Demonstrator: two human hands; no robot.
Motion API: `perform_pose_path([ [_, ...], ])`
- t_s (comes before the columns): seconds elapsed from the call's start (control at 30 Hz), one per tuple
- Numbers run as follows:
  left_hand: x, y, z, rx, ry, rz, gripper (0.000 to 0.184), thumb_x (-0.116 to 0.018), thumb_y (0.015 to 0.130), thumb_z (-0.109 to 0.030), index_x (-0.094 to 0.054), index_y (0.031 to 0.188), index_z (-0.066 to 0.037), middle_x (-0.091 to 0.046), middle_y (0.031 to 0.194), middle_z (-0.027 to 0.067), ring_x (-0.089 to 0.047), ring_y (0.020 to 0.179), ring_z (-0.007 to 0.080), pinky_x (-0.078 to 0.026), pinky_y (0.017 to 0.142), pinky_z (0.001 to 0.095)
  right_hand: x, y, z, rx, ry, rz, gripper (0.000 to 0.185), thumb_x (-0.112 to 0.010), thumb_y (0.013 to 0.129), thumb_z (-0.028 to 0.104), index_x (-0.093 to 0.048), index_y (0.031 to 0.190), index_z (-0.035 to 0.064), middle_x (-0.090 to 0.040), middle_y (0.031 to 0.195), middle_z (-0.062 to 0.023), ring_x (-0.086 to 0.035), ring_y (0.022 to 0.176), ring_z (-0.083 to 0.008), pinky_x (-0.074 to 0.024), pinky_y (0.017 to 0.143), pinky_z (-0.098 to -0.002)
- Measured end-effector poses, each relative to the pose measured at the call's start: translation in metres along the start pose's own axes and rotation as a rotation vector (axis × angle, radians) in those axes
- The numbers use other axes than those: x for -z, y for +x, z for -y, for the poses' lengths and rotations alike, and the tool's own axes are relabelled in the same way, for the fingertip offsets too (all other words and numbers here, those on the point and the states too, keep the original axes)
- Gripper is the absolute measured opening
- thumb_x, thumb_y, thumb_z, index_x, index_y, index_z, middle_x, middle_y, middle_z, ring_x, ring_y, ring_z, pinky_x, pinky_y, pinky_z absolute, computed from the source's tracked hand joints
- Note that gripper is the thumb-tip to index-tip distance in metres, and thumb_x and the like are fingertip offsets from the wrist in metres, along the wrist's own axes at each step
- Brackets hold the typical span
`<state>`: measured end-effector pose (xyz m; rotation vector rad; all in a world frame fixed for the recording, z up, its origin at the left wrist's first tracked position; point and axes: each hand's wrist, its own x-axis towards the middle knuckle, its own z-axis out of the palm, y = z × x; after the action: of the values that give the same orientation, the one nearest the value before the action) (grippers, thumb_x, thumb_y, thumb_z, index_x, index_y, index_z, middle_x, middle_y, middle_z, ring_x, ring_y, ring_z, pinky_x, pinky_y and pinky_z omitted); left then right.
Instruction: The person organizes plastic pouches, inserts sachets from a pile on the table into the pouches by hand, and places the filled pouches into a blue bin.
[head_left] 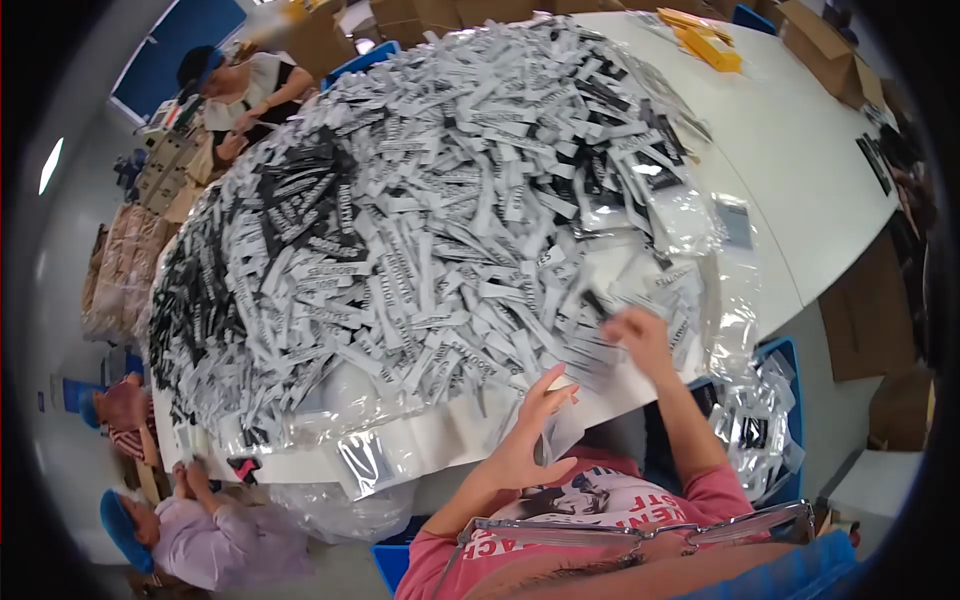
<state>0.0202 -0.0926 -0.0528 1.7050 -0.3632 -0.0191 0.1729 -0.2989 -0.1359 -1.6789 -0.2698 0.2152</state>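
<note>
Hundreds of printed packets (pixel 400 285) crowd tabletop (pixel 800 180) toward near edge; left hand (pixel 528 430) spread wide there, right hand (pixel 642 340) blurred over packets, grip unclear; bare room lies right.

We log a packing workroom, looks like: large white table (pixel 790 190) heaped with narrow printed strips (pixel 430 200), clear plastic bags (pixel 365 463) on its edge, cardboard box (pixel 828 55) behind, filled blue crate (pixel 797 400), co-workers (pixel 225 540) in caps around.
</note>
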Motion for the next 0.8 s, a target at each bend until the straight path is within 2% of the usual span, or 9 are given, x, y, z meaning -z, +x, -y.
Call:
perform_pose_path([
  [0.17,-0.006,0.017,0.012,-0.09,0.023,0.162,0.077,-0.068,0.074,-0.027,-0.036,0.139,-0.003,-0.033,0.138,0.0182,-0.03,0.132,0.0306,-0.028,0.105,0.0406,-0.006,-0.066,0.047,0.196,-0.153,0.252,0.007,-0.069,0.079,0.006,-0.068,0.083,0.0013,-0.068,0.078,-0.0082,-0.066,0.074,-0.0191,-0.0499,0.067,-0.0282],
  [0.2,-0.007,0.008,0.021,-0.036,-0.038,0.129,0.074,-0.068,0.074,-0.029,-0.039,0.136,-0.001,-0.032,0.138,0.0165,-0.041,0.122,0.0285,-0.033,0.1,0.0398,-0.001,-0.062,0.047,0.156,-0.134,0.3,0.008,-0.069,0.078,0.007,-0.068,0.084,0.0017,-0.068,0.08,-0.0087,-0.066,0.075,-0.0206,-0.05,0.069,-0.0293],
  [0.27,-0.011,-0.007,0.026,0.048,-0.181,0.022,0.073,-0.068,0.074,-0.029,-0.041,0.134,0.001,-0.033,0.135,0.0153,-0.046,0.115,0.0259,-0.036,0.096,0.0379,0.017,-0.036,0.049,0.072,-0.089,0.395,0.011,-0.07,0.077,0.009,-0.069,0.085,0.0025,-0.069,0.082,-0.0095,-0.066,0.077,-0.0234,-0.0504,0.071,-0.0315],
  [0.33,-0.011,-0.007,0.021,0.079,-0.271,-0.071,0.073,-0.069,0.073,-0.031,-0.043,0.133,0.001,-0.034,0.132,0.0138,-0.049,0.109,0.0222,-0.037,0.092,0.0353,0.038,-0.004,0.016,0.337,-0.336,0.199,0.017,-0.07,0.077,0.014,-0.069,0.091,0.0034,-0.067,0.09,-0.0095,-0.063,0.087,-0.0264,-0.0493,0.077,-0.0362],
  [0.4,-0.009,-0.01,0.019,0.093,-0.278,-0.097,0.073,-0.069,0.073,-0.031,-0.043,0.133,0.001,-0.034,0.132,0.0139,-0.049,0.109,0.0223,-0.037,0.093,0.0355,0.062,0.025,0.003,0.305,-0.852,0.001,0.02,-0.068,0.078,0.016,-0.066,0.093,0.0031,-0.064,0.096,-0.0083,-0.058,0.097,-0.0282,-0.0468,0.082,-0.0401],
  [0.5,-0.007,-0.009,0.01,0.118,-0.263,-0.062,0.076,-0.07,0.07,-0.03,-0.042,0.134,0.001,-0.034,0.134,0.0143,-0.048,0.111,0.0241,-0.035,0.096,0.0374,0.064,0.037,-0.027,0.189,-1.213,-0.014,0.018,-0.067,0.078,0.015,-0.063,0.092,0.0036,-0.062,0.098,-0.0093,-0.054,0.098,-0.029,-0.0447,0.08,-0.0421],
  [0.6,-0.004,0.001,0.0,0.091,-0.167,0.003,0.078,-0.069,0.067,-0.028,-0.043,0.134,0.0,-0.035,0.135,0.0159,-0.043,0.118,0.0269,-0.031,0.101,0.0395,0.055,0.032,-0.013,0.359,-1.038,-0.109,0.014,-0.065,0.082,0.013,-0.062,0.091,0.0035,-0.062,0.093,-0.0109,-0.057,0.088,-0.0257,-0.0455,0.075,-0.0378],
  [0.7,0.005,0.006,-0.004,0.038,0.006,0.058,0.078,-0.069,0.065,-0.027,-0.044,0.134,-0.002,-0.037,0.136,0.017,-0.034,0.127,0.0305,-0.025,0.106,0.0424,0.036,0.014,0.024,0.144,-0.196,0.213,0.012,-0.059,0.089,0.013,-0.061,0.096,0.0035,-0.06,0.084,-0.0067,-0.056,0.074,-0.0172,-0.0443,0.067,-0.0305],
  [0.8,0.011,0.016,-0.007,-0.032,0.057,0.072,0.074,-0.067,0.067,-0.027,-0.044,0.134,-0.004,-0.043,0.133,0.0164,-0.029,0.131,0.0345,-0.018,0.11,0.0455,0.007,-0.017,0.05,-0.149,0.351,0.411,0.017,-0.053,0.095,0.015,-0.06,0.103,0.0022,-0.058,0.081,-0.0018,-0.051,0.068,-0.0091,-0.0422,0.063,-0.0242],
])
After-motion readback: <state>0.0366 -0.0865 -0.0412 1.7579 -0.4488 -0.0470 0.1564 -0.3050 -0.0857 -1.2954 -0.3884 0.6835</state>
